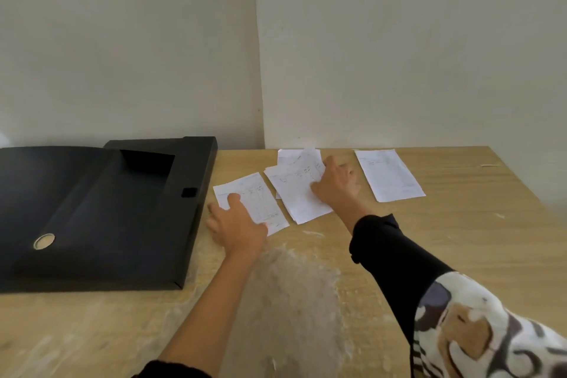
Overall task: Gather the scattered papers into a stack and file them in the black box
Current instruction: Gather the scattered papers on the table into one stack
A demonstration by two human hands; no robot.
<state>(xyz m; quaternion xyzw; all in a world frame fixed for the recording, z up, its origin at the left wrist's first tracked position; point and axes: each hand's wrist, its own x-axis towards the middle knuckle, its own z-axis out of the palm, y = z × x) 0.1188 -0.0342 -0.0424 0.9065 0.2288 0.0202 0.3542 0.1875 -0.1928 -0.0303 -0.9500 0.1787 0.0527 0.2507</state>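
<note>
The black box (122, 212) lies open at the left of the wooden table, with a metal ring on its spine. Beside its right edge a printed sheet (260, 196) lies flat, and my left hand (239, 224) rests on the sheet's near-left corner with the fingers spread. Further right, a loose pile of overlapping papers (291, 193) fans out. My right hand (336, 184) grips the pile's right side, and one sheet curls up at the back. A single paper (389, 175) lies alone to the right of that hand.
The table (445, 255) stands against a pale wall, with a wall corner behind the papers. A worn whitish patch marks the wood near me. A small pale scrap (489, 165) lies near the far right edge.
</note>
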